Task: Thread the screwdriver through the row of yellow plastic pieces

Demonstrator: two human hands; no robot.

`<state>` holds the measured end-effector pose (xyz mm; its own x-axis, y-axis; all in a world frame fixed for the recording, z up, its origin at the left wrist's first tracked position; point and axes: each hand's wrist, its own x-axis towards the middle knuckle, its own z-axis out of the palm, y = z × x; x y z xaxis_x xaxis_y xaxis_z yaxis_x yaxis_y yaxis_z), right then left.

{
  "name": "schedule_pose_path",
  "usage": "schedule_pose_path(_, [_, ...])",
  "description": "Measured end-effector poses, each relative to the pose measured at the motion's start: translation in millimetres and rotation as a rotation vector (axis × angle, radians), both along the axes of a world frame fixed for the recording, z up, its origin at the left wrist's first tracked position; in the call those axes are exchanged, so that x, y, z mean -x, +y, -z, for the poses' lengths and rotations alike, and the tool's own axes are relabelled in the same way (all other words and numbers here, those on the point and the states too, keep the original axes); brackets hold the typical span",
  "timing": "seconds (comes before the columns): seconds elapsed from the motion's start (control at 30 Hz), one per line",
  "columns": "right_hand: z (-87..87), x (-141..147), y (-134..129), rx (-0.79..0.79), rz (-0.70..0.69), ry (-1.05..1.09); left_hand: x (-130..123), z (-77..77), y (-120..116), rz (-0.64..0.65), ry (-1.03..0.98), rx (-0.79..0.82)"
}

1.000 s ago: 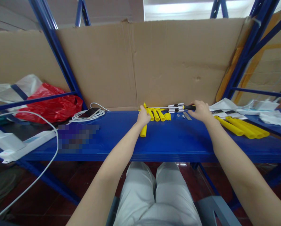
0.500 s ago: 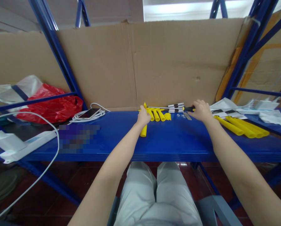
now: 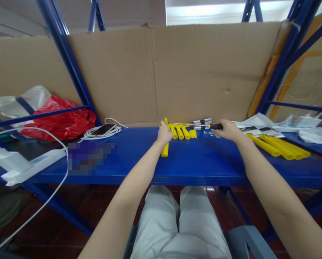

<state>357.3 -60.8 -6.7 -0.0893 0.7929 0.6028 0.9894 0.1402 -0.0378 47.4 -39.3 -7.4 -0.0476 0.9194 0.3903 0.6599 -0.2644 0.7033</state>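
In the head view, your left hand (image 3: 165,134) is closed around a yellow tube (image 3: 164,150) near the back edge of the worktop (image 3: 198,162); the tube's lower end sticks out below your fingers, toward the front edge. Your right hand (image 3: 229,130) grips a screwdriver (image 3: 210,126) by its handle, shaft pointing left toward the tube's top. Yellow pieces (image 3: 180,133) lie just right of your left hand.

We're in what looks like a workshop, blue rack posts (image 3: 71,61) framing a tabletop (image 3: 198,158) with yellow tubes (image 3: 164,149), a screwdriver (image 3: 215,126) above!
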Motion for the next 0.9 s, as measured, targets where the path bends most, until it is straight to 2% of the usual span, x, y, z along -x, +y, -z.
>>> schedule_pose_path(0.37, [-0.9,-0.6,-2.5,-0.093,0.102,-0.032,-0.5,0.0,-0.4,0.010,0.008,-0.006])
schedule_pose_path(0.5, [0.2,-2.0,-1.7,-0.009,0.153,-0.008,-1.0,-1.5,-1.8,-0.002,0.054,0.003])
schedule_pose_path(0.63, [0.1,-1.9,-1.2,0.088,0.110,-0.035,-0.5,-2.2,-1.8,-0.026,0.078,0.007])
schedule_pose_path(0.9, [-0.9,0.3,-1.8,0.041,0.024,-0.027,1.1,0.9,2.5,-0.033,0.104,-0.005])
